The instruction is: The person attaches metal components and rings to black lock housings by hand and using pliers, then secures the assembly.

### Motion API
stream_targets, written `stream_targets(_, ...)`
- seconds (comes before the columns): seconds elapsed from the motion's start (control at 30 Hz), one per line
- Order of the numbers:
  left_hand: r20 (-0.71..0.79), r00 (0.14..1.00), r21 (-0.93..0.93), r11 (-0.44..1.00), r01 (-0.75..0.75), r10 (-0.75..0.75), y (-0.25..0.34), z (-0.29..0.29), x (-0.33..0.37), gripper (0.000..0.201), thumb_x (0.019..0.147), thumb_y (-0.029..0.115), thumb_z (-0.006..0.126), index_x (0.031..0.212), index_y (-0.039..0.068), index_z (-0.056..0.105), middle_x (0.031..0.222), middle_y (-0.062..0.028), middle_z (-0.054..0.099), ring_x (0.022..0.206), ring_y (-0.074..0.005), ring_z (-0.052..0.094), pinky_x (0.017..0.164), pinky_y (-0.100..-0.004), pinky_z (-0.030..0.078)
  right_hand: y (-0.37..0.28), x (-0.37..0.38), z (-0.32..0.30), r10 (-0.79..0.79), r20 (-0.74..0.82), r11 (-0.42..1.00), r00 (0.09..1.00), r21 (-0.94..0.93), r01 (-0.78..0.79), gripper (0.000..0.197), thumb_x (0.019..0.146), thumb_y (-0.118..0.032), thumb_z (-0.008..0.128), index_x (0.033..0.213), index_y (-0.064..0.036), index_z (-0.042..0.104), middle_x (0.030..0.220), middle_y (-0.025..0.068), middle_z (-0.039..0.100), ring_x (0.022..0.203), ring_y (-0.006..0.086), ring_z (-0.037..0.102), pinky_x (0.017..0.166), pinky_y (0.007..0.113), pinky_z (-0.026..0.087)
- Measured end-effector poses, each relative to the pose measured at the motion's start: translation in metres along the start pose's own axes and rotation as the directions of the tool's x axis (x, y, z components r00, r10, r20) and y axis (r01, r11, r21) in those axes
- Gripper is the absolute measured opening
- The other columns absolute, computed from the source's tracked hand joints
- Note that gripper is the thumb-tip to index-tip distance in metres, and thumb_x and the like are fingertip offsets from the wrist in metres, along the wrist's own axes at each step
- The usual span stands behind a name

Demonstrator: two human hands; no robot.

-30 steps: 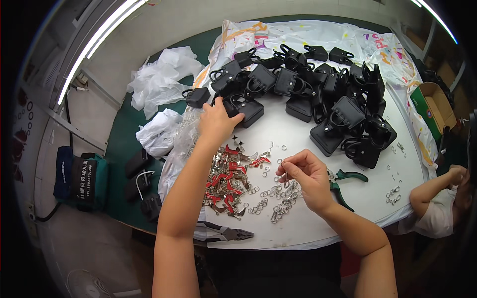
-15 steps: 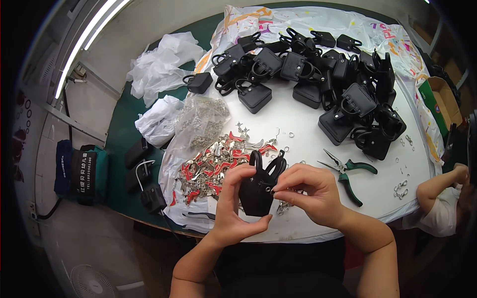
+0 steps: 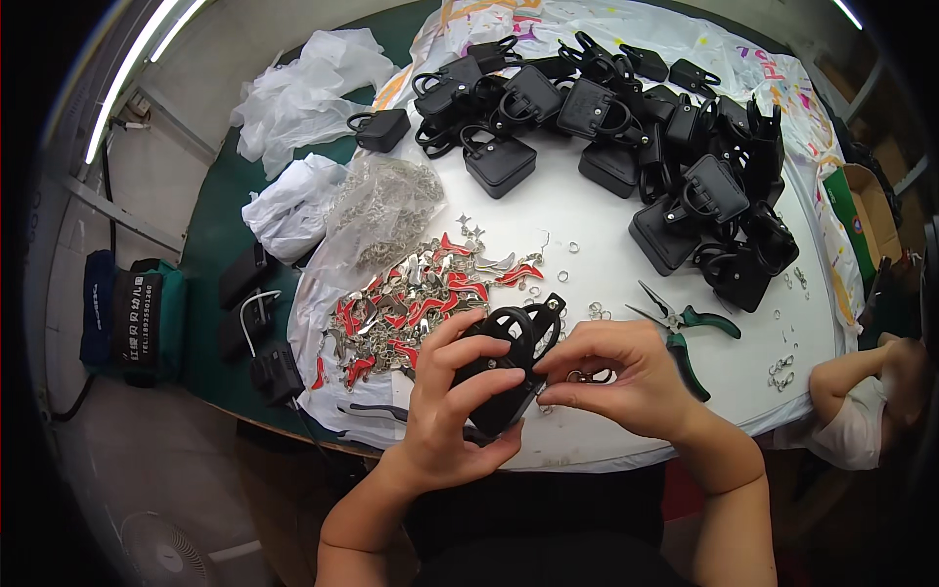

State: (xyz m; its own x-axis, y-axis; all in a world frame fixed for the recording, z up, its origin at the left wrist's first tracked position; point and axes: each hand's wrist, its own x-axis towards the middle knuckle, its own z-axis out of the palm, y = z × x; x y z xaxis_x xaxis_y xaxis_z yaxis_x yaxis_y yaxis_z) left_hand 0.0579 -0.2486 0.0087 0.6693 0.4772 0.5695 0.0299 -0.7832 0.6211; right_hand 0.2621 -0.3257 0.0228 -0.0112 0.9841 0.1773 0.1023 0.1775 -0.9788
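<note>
A small black mini handbag (image 3: pixel 497 409) with looped handles is gripped in my left hand (image 3: pixel 440 416), tilted, its fingers wrapped over the front. My right hand (image 3: pixel 631 377) pinches thumb and index finger together at the bag's right edge, beside the handles. What sits between those fingertips is too small to tell. Some silvery metal shows in the gap under the right fingers; whether it is held or lies behind, I cannot tell. Just beyond the bag spreads a heap of red and silver metal charms (image 3: pixel 430 303).
Many black mini handbags (image 3: pixel 587 108) are piled at the back. Green-handled pliers (image 3: pixel 690 333) lie open right of my hand. A clear bag of metal parts (image 3: pixel 386 210) and white plastic bags (image 3: pixel 298 210) sit left. Loose rings (image 3: pixel 780 372) lie right; another person's arm (image 3: pixel 846 377) is beyond.
My left fingers have moved over the bag's front, and the bag has turned and tilted. My right hand has stayed at its edge, pinching. The view has shifted slightly.
</note>
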Motion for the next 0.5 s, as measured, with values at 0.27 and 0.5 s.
stream_targets(0.27,-0.009,0.996,0.12,0.989,-0.09,0.092,0.001,-0.003,0.0,0.065,0.054,0.0,0.079,0.113,0.021,0.061,0.119,-0.0099,0.055,0.12,-0.0432,0.048,0.093,-0.0501,0.045,0.015,0.0,0.006,-0.194,-0.035,0.973,0.98,-0.133,0.188,0.012,0.076,-0.002,0.077,0.086,-0.0016,0.071,0.081,0.0067,0.067,0.069,0.0124,0.063,0.06,0.024,0.05)
stream_targets(0.5,-0.009,0.993,0.116,0.986,-0.115,0.117,-0.007,-0.006,-0.007,0.083,0.057,0.004,0.086,0.125,0.022,0.041,0.123,-0.0157,0.047,0.123,-0.0441,0.044,0.096,-0.0546,0.044,0.022,-0.003,0.018,-0.144,-0.142,0.989,0.979,0.024,0.149,0.013,0.078,0.001,0.075,0.09,-0.0009,0.069,0.084,0.0079,0.065,0.069,0.0131,0.062,0.06,0.024,0.05)
